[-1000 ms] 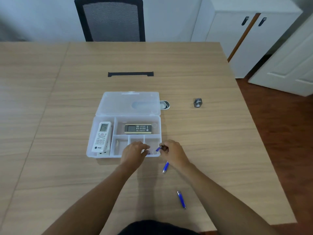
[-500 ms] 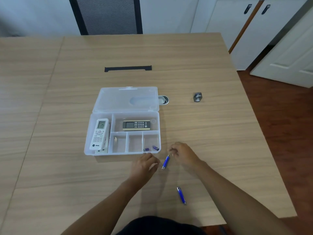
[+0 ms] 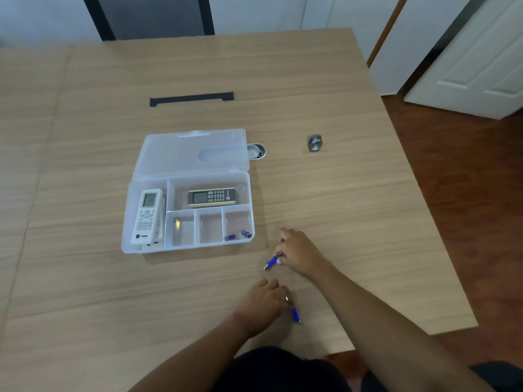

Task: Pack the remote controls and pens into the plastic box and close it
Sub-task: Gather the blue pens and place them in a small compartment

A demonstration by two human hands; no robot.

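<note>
The clear plastic box (image 3: 188,210) lies open on the wooden table (image 3: 339,193), its lid (image 3: 191,151) folded flat on the far side of it. In the tall compartment at the box's left end sits a white remote (image 3: 147,215), lengthwise, with a second pale remote (image 3: 158,241) showing under its near end; the wide far compartment holds a dark remote (image 3: 211,197) lying crosswise. Of the three small near compartments, the rightmost holds two short blue pen pieces (image 3: 237,236), the middle one looks bare, and the leftmost shows only a small yellowish glint I cannot identify. Just off the box's near right corner, the right hand (image 3: 300,254) pinches a blue pen (image 3: 273,261) at its upper end, the pen slanting down toward the person and clear of the box wall. Nearer the person, well apart from the box, the left hand (image 3: 261,304) is curled over one end of a second blue pen (image 3: 296,315) that rests on the table; the fingers hide that end, so whether they grip it or merely touch it cannot be told. A small oval metal piece (image 3: 259,150) peeks out beside the lid's right edge, and a grey metal fitting (image 3: 314,142) stands further right of the box. A black strip (image 3: 192,98) lies beyond the lid. The tabletop between the hands and the box is bare, with wide room to the box's left; the table's right edge runs well right of the box, with dark floor (image 3: 467,193) beyond
</note>
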